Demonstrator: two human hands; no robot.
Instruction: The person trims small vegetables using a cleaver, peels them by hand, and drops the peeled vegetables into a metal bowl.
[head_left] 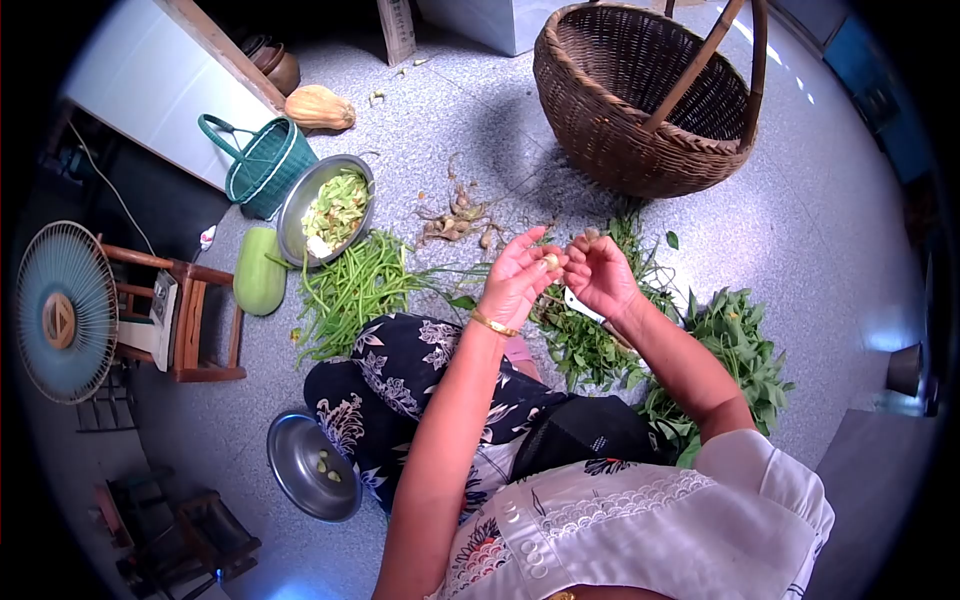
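My left hand (515,278), with a gold bracelet at the wrist, pinches a small pale peeled bulb (551,261) between thumb and fingers. Close beside it, the fingers of my right hand (602,278) are curled and pressed together; a brownish bit shows at their tips, too small to name. Below both hands a white-handled tool (583,306) lies among leafy greens (585,350); its far end is hidden. A loose pile of brown bulbs with dry roots (455,218) is on the floor ahead. Several pale green pieces (328,467) sit in a metal basin (290,470) by my knee.
Long green beans (350,285) lie left of my hands, beside a metal bowl (291,222) of cut vegetables. Around it are a green basket (270,170), a pale green gourd (260,272) and a tan squash (320,107). A large wicker basket (640,150) stands ahead; a fan (62,312) is left.
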